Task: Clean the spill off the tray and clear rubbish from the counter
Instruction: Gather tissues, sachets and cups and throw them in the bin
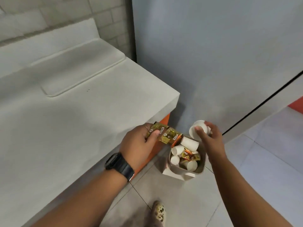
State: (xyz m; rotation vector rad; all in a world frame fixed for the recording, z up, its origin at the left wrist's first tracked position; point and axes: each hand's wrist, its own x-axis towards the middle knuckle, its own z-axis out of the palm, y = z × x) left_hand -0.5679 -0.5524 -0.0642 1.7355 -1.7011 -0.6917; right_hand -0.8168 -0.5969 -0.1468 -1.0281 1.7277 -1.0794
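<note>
A small beige plastic bin (202, 163) on the floor is filled with white paper cups (190, 143) and sachets. Above it, gold foil sachets (168, 134) are pinched by the left hand (139, 143) — another white paper cup (197, 129) is gripped by the right hand (209, 138).

Soft, even indoor light, fairly dim, with no glare. A faint shadow lies on the bench (68, 122) beneath the left forearm. The whole frame is slightly soft, perhaps from motion. Wide-angle distortion bends straight lines toward the edges, and the lower corners blur most.
</note>
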